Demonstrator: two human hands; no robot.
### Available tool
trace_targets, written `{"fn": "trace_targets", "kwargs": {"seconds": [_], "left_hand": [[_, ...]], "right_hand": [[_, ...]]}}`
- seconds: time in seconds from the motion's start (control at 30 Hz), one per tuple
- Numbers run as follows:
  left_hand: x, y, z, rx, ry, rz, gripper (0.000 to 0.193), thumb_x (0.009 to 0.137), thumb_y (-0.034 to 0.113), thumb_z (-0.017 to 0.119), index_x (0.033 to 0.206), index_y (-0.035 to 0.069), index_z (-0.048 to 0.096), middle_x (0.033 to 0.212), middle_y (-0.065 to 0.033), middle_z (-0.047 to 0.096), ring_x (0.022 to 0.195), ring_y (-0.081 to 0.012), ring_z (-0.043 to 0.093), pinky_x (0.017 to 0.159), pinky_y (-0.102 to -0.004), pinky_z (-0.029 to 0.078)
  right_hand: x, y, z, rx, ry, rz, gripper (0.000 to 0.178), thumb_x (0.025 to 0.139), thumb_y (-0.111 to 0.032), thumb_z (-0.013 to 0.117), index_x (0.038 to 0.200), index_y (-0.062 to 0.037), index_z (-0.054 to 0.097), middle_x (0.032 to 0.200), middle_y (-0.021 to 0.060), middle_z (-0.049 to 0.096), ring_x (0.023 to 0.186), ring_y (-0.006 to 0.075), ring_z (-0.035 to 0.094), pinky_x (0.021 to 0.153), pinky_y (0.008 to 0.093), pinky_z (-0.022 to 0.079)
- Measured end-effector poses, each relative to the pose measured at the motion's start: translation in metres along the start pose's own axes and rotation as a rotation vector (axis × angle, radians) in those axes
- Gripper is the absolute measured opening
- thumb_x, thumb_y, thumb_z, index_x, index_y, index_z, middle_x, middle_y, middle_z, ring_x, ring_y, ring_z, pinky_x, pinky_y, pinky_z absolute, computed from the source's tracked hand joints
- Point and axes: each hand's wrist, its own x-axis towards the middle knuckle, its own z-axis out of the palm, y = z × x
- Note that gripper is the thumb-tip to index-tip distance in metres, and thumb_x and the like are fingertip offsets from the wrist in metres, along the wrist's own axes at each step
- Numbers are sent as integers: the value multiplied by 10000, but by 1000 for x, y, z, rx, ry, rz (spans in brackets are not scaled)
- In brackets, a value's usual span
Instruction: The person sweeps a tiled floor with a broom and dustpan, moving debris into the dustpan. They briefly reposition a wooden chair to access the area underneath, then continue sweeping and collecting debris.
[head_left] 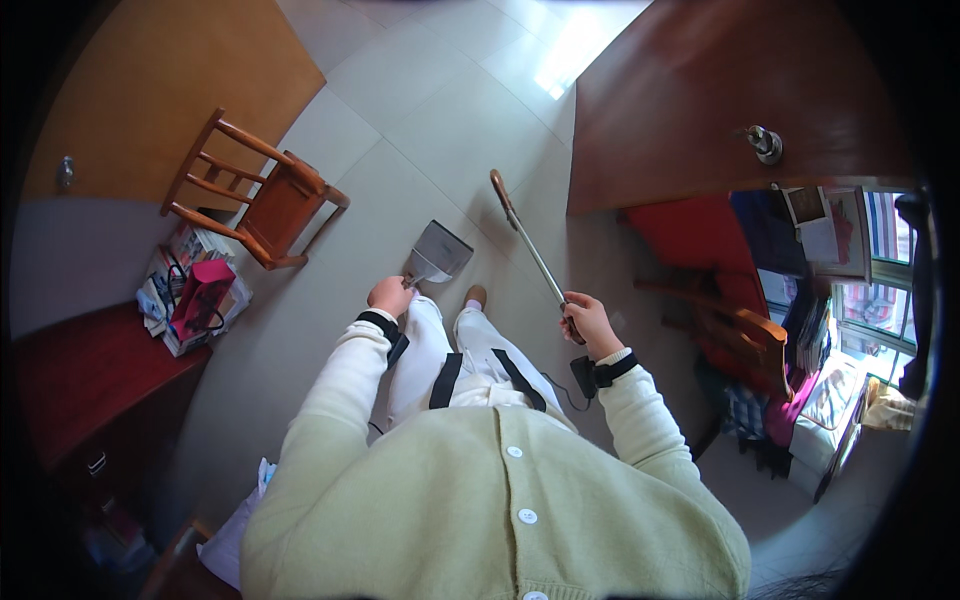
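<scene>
Dustpan (440,252) held by its handle in left hand (389,296), fingers wrapped round; whether touching the floor (400,130), cannot tell. Right of the dustpan, stick (536,256) with brown tip, near end gripped in right hand (590,325), tip reaching farther forward than the dustpan. Left of the dustpan, wooden chair (283,208); farther left, books (208,244) and pink bag (205,290). Close by the dustpan, brown shoe (476,294).

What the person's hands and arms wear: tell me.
The left hand and right hand are ungloved. Long sleeves are cream toward the cuff, pale green higher up. Two black wrist straps each bear a boxy black device; a thin dark cable shows near the right one.
</scene>
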Motion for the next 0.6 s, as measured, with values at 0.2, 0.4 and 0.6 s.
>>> {"fn": "trace_targets", "kwargs": {"seconds": [0.2,0.4,0.6], "left_hand": [[-20,-2,-8,-34,94,-1,271,770,286,615,946,93,687,952,-151,669,904,-342,628,782,-419,500],[-64,-15,-21,-83,288,15,411,780,335,630,1090,66,652,989,-142,627,889,-318,614,796,-400,492],[-92,-49,-53,-240,397,93,277,809,230,627,1040,80,664,888,-101,607,801,-246,615,742,-348,501]], "right_hand": [[-3,-14,9,-80,-49,-27,403,807,-28,482,1208,-1,497,632,60,544,474,127,504,432,270,432],[-13,-39,43,-176,-210,-73,376,829,-42,469,1200,13,502,692,76,540,537,130,526,479,237,440],[-51,-87,110,-172,-544,-117,359,846,-98,481,1174,45,498,757,52,533,600,125,549,590,252,500]]}}
